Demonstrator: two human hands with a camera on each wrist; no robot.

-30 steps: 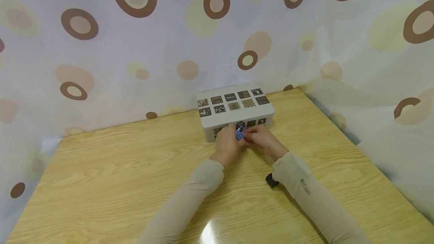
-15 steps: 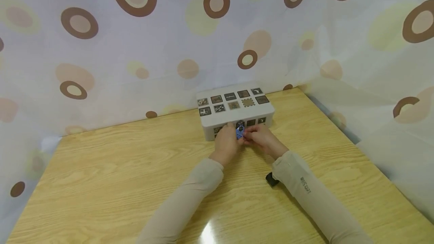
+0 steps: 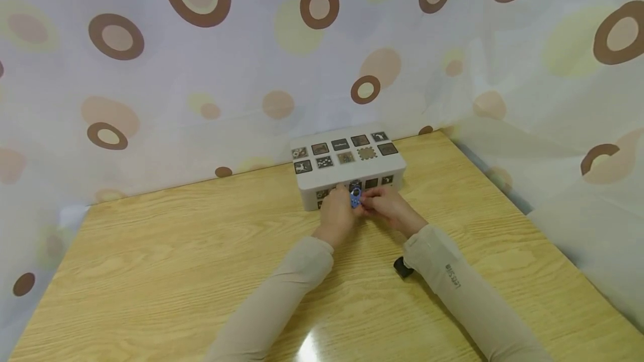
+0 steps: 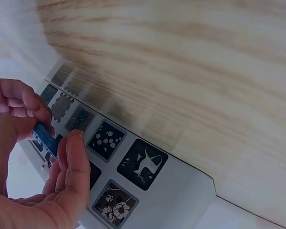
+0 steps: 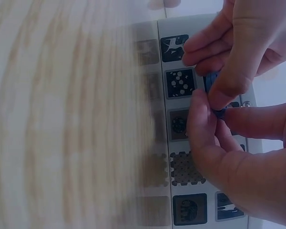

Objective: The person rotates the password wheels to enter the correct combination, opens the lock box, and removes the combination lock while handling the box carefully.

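A blue padlock (image 3: 355,200) with a looped top is held between both hands, close before the front of a white box (image 3: 352,173) printed with dark picture squares. My left hand (image 3: 336,211) grips the padlock from the left, thumb and fingers bent around it. From the right, my right hand (image 3: 389,206) pinches its edge between thumb and forefinger. In the left wrist view the padlock (image 4: 46,140) appears side-on, spanning the fingertips of both hands. Fingers cover much of it in the right wrist view, where a small shiny metal fitting (image 5: 246,104) shows on the box beside them.
The box stands at the back of a wood-grain table (image 3: 191,250), near a curtain (image 3: 241,60) patterned with circles. A small black object (image 3: 402,267) lies by the right sleeve cuff. More curtain hangs along the table's right side.
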